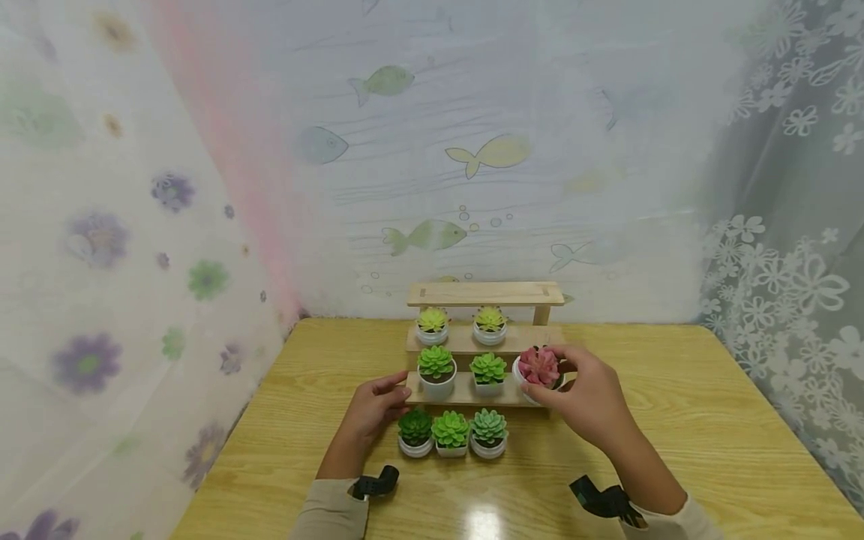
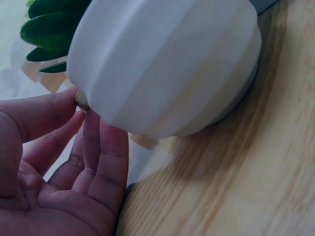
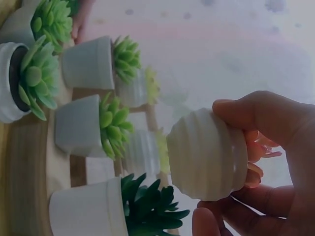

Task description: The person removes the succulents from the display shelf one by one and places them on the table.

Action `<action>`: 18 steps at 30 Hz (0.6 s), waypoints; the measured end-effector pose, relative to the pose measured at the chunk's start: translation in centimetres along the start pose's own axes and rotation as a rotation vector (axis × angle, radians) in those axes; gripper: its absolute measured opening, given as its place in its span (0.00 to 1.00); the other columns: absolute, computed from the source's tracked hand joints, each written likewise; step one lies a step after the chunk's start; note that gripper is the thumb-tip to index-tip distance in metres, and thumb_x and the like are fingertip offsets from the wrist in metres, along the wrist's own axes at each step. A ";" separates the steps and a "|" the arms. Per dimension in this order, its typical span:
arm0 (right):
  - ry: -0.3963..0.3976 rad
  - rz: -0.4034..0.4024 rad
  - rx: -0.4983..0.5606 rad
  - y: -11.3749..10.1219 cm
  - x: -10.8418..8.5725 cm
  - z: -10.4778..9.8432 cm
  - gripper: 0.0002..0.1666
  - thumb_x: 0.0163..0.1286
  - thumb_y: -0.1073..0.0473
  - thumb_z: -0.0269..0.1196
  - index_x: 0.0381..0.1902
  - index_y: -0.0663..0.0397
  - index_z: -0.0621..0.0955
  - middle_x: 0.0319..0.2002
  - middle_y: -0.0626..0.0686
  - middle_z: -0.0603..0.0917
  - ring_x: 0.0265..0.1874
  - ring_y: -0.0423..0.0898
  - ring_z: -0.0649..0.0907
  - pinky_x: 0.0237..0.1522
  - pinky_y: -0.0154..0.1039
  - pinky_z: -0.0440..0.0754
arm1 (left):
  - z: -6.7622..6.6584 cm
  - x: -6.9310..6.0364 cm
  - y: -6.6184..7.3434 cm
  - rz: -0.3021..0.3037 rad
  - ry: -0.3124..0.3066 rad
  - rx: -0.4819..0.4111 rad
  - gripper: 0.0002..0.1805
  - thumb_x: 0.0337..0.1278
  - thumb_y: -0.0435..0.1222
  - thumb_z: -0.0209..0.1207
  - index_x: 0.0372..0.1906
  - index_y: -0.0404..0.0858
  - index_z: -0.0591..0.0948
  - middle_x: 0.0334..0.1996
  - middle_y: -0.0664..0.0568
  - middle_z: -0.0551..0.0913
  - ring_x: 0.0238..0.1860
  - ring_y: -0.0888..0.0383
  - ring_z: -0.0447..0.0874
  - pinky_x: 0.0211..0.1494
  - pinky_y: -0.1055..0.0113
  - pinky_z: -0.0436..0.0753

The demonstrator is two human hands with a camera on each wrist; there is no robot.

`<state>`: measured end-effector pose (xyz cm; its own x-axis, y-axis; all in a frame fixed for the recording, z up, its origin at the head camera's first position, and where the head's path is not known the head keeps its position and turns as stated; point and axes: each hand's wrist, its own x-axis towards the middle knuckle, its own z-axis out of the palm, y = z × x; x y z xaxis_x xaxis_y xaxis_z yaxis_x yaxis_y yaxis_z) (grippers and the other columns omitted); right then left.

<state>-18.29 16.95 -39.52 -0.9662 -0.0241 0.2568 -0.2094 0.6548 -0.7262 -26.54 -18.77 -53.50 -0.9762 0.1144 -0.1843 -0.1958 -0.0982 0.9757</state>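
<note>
My right hand holds a potted pink succulent by its rim, at the right end of a wooden tiered plant stand. The right wrist view shows its ribbed white pot raised off the step, tipped on its side in that picture. Below it a dark green succulent stands in a white pot on the step. My left hand pinches the stand's left end between thumb and fingers; a ribbed white pot close to the left wrist camera hides part of that grip.
Two yellow-green succulents stand on the middle tier. On the lower step are a larger green succulent and a smaller one. Three more green succulents line the wooden table before the stand. Printed curtains surround the table.
</note>
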 end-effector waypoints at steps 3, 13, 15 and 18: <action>-0.006 0.003 -0.001 0.2 -0.5 0.3 0.36 0.57 0.46 0.81 0.60 0.51 0.82 0.47 0.53 0.85 0.43 0.49 0.84 0.34 0.34 0.85 | -0.1 0.1 -0.1 0.008 -0.010 0.002 0.27 0.68 0.30 0.65 0.71 0.33 0.77 0.43 0.50 0.89 0.37 0.58 0.91 0.41 0.67 0.90; -0.057 0.021 0.004 1.4 -1.6 0.6 0.37 0.56 0.44 0.81 0.60 0.52 0.82 0.48 0.54 0.86 0.45 0.48 0.84 0.35 0.32 0.86 | -0.1 0.2 -0.3 0.007 -0.024 0.003 0.28 0.69 0.30 0.64 0.72 0.33 0.75 0.43 0.51 0.88 0.37 0.59 0.90 0.42 0.67 0.89; -0.065 0.025 0.006 1.6 -1.7 0.7 0.37 0.56 0.44 0.81 0.60 0.53 0.82 0.49 0.54 0.86 0.46 0.49 0.85 0.36 0.31 0.86 | -0.1 0.2 -0.3 0.004 -0.016 -0.001 0.27 0.68 0.29 0.64 0.71 0.33 0.76 0.42 0.51 0.88 0.37 0.59 0.90 0.42 0.67 0.89; -0.073 0.030 0.012 1.9 -1.9 0.8 0.37 0.56 0.45 0.81 0.60 0.53 0.82 0.50 0.54 0.85 0.46 0.50 0.85 0.36 0.31 0.86 | -0.1 0.2 -0.3 0.005 -0.009 0.001 0.27 0.68 0.29 0.64 0.71 0.33 0.76 0.42 0.51 0.88 0.36 0.59 0.90 0.41 0.67 0.89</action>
<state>-16.94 17.67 -41.88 -0.9803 -0.0600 0.1882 -0.1817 0.6471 -0.7404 -26.64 -18.82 -53.79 -0.9762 0.1229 -0.1785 -0.1909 -0.0977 0.9767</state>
